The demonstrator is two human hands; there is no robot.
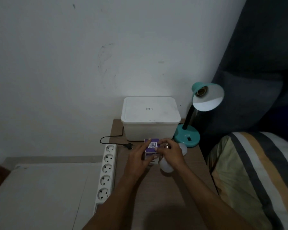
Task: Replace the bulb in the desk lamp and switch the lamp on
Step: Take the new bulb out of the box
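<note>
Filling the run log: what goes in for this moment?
hands: both on purple box | lamp: socket empty | plug: out

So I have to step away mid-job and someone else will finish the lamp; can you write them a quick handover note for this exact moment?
Left hand: holding the purple bulb box on the table.
Right hand: at the box top, a bulb under it; grip unclear.
Second bulb lies by the lamp base.
Done: lamp socket is empty.
Left: screw in the new bulb, put the loose plug into the power strip, switch on.
</note>
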